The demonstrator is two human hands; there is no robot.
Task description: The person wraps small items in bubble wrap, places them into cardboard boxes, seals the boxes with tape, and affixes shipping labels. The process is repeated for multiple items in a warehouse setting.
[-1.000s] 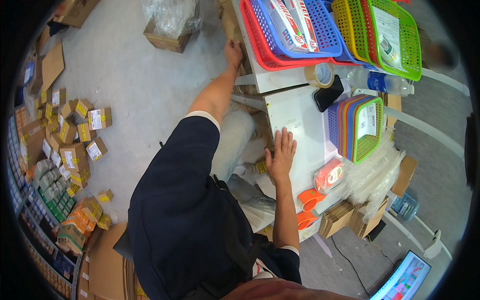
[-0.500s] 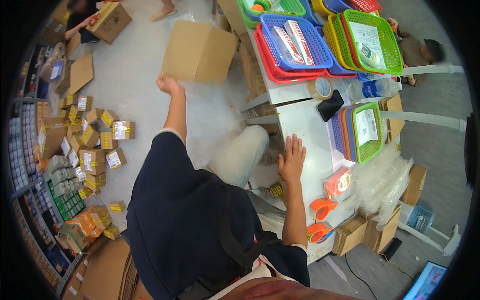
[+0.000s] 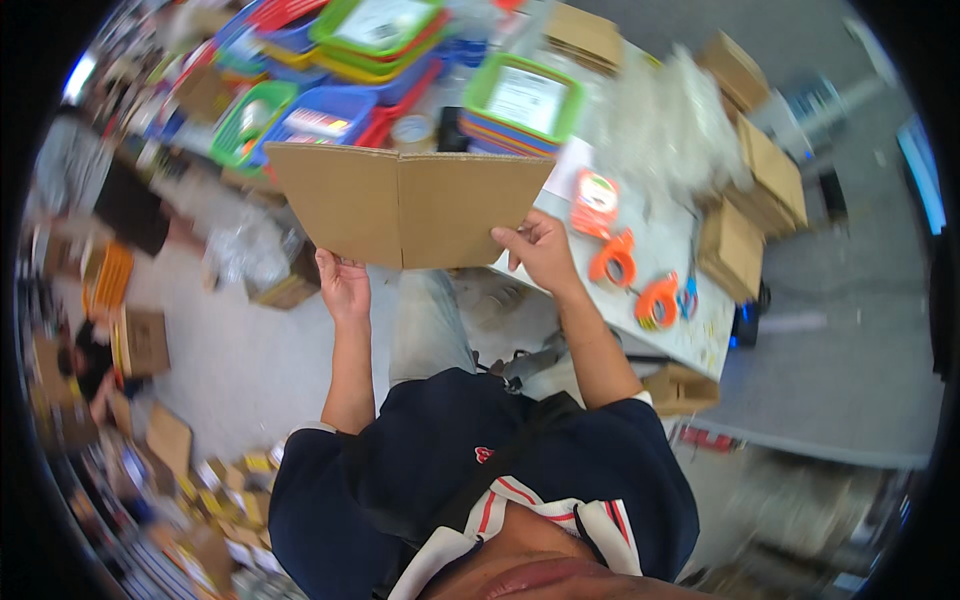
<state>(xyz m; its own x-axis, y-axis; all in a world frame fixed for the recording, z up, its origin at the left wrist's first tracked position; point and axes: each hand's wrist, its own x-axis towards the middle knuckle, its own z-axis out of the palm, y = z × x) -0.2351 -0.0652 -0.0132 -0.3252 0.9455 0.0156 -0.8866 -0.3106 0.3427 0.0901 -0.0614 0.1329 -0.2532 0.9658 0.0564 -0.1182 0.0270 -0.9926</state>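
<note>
Holds cardboard (image 3: 335,205) up before the body with both hands, set apart from each other and each clamped on the lower edge. Grips with the left hand (image 3: 345,288) at the bottom of the left panel; cannot tell how far the fingers reach behind. Pinches with the right hand (image 3: 545,252) near the right panel's lower corner, thumb laid across the facing side. Shows a crease running down the cardboard's middle, and hides part of the tabletop's (image 3: 640,325) near edge.

Finds to the right, along that near edge, a tape dispenser (image 3: 602,272) and a second dispenser (image 3: 645,308), with scissors (image 3: 688,298) beside the latter, close to the near right corner. Has an orange packet (image 3: 595,200) farther in, then a basket stack (image 3: 525,100) behind the cardboard, with bubble wrap (image 3: 675,125) toward the right edge and cartons (image 3: 730,250) standing along it. Shows a blurred tape roll (image 3: 412,130) just past the cardboard's top. Includes, on the floor at left, a plastic-filled box (image 3: 285,285) and scattered parcels (image 3: 230,490).
</note>
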